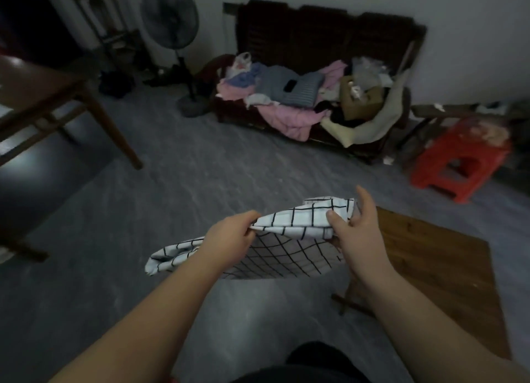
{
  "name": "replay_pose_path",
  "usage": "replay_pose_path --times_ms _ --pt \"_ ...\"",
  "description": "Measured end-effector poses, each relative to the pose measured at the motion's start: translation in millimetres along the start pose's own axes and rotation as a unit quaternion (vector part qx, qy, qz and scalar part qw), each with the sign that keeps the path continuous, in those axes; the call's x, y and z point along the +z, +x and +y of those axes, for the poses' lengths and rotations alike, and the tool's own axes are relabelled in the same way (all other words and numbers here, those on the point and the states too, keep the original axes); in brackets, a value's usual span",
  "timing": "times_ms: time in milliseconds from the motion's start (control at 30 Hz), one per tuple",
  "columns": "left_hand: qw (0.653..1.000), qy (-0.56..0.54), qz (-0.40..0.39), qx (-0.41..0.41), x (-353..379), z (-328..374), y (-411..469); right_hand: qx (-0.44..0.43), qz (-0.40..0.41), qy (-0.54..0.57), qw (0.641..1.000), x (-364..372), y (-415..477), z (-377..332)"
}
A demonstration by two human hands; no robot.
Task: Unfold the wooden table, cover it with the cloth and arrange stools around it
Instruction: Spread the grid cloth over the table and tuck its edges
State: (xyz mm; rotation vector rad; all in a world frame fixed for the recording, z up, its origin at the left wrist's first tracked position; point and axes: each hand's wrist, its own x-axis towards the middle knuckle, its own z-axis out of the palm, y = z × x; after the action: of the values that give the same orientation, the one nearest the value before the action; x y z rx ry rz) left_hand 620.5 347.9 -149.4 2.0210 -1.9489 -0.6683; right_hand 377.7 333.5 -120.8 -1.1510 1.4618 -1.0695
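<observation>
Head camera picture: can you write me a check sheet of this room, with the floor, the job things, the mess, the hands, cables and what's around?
Surface: grey floor, dimly lit.
Job's things: wooden table stands low at the right, not yet covered; checked cloth held up in the air, still partly folded; red stool at the far right, something pale lying on it.
Clutter: clothes heaped on the dark bench.
Grippers: left hand and right hand each pinch the cloth.
Cables: nothing seen.
Surroundings: standing fan, dark table at the left, white wall.
</observation>
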Motion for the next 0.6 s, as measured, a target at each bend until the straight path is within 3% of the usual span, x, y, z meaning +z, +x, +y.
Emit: replay_pose_path --times_ms 167,267,467,600 --pt "0.996 0.014 -0.034 0.078 -1.7 41.8 115.0 -0.069 -0.005 -0.133 0.989 -44.6 77.0 -11.8" --pt "0.991 0.027 -0.054 0.117 5.4 73.3 190.1 -0.076 -0.032 -0.147 0.986 -80.9 129.4 -11.7" --pt "0.969 0.084 -0.066 0.224 14.5 161.4 321.9 -0.048 0.069 -0.212 0.974 -157.6 233.2 -29.7" --pt "0.943 0.113 -0.091 0.300 17.6 226.8 388.4 -0.005 0.123 -0.337 0.933 -209.8 271.9 -50.5"
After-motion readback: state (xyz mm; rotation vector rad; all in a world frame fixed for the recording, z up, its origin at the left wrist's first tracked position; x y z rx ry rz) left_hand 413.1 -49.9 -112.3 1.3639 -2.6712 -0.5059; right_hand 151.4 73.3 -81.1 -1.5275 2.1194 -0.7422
